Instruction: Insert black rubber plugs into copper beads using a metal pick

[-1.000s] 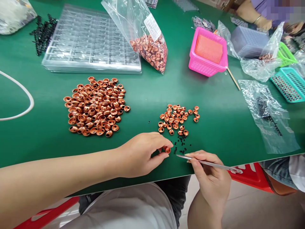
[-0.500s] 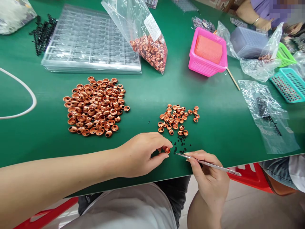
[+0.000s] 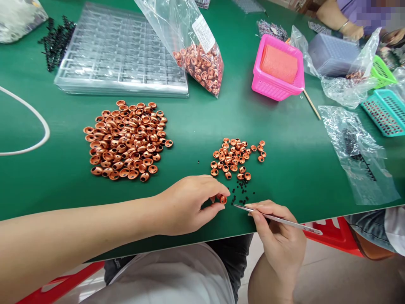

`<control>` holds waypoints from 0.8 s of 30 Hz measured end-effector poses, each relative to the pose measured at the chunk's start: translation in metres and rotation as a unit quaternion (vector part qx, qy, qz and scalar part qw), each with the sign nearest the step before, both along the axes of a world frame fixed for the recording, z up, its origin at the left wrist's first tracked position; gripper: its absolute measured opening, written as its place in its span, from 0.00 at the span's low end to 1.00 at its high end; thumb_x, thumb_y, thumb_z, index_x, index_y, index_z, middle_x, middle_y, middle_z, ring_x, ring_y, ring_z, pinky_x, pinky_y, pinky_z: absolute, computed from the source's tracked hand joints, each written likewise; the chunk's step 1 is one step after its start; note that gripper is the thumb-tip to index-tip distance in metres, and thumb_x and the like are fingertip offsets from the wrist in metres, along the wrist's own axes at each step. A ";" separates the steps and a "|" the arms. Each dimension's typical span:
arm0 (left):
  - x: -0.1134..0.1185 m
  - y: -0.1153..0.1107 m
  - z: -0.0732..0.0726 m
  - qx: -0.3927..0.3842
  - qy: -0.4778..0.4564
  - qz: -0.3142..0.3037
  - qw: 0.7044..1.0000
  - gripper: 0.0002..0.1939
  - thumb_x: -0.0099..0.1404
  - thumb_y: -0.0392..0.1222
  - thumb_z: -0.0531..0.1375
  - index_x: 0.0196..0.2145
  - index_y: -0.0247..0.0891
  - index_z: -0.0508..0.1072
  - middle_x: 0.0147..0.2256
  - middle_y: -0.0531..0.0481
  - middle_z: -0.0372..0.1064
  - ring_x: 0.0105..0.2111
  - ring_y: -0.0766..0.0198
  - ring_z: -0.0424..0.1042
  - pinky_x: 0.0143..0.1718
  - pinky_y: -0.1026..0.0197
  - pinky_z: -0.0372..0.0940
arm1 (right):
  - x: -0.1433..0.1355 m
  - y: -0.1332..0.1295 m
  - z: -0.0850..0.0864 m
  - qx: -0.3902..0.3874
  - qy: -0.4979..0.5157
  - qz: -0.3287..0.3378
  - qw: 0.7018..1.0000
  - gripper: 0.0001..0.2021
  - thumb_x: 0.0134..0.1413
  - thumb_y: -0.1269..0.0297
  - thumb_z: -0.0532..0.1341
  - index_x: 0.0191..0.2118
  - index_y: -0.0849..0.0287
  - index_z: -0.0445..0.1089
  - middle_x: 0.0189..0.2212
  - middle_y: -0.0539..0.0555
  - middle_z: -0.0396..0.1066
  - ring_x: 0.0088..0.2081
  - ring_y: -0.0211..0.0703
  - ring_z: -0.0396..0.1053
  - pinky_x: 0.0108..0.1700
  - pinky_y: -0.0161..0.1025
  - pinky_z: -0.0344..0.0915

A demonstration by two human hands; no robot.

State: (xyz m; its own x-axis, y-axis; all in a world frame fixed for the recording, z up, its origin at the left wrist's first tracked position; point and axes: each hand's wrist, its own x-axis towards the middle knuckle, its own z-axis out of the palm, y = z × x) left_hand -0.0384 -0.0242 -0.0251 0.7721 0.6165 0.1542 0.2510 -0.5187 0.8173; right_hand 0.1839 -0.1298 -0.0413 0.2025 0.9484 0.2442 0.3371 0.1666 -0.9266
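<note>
Between thumb and forefinger, my left hand [image 3: 191,204] pinches a small copper-coloured cup [image 3: 223,199], its hollow side facing right. My right hand [image 3: 278,236] grips metal tweezers [image 3: 278,219] like a pen, tips pointing left, just right of the cup and apart from it. Whether the tips hold anything is too small to tell. Tiny black pieces [image 3: 243,185] lie scattered just beyond the tweezer tips. Behind them is a small group of copper-coloured cups [image 3: 234,158], and a larger pile of copper-coloured cups [image 3: 126,141] lies to the left.
Clear plastic trays [image 3: 117,55] are stacked at the back left beside black sprues [image 3: 57,42]. A bag of copper cups [image 3: 202,67] leans on them. A pink basket [image 3: 276,86] stands right of centre, a plastic bag [image 3: 357,156] farther right. A co-worker's arm [image 3: 335,19] shows at the far right.
Little differs. The whole view has shifted very slightly, and both hands keep nearly the same pose, the left on the cup and the right on the tweezers.
</note>
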 end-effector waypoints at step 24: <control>0.002 0.000 -0.005 0.025 -0.021 -0.001 0.999 0.05 0.67 0.33 0.59 0.41 0.33 0.74 0.32 0.50 0.74 0.32 0.65 0.70 0.36 0.64 0.64 | -0.025 0.004 -0.001 0.152 0.018 -0.020 0.988 0.17 0.51 0.85 0.63 0.43 0.61 0.73 0.34 0.53 0.77 0.36 0.47 0.78 0.35 0.44 0.74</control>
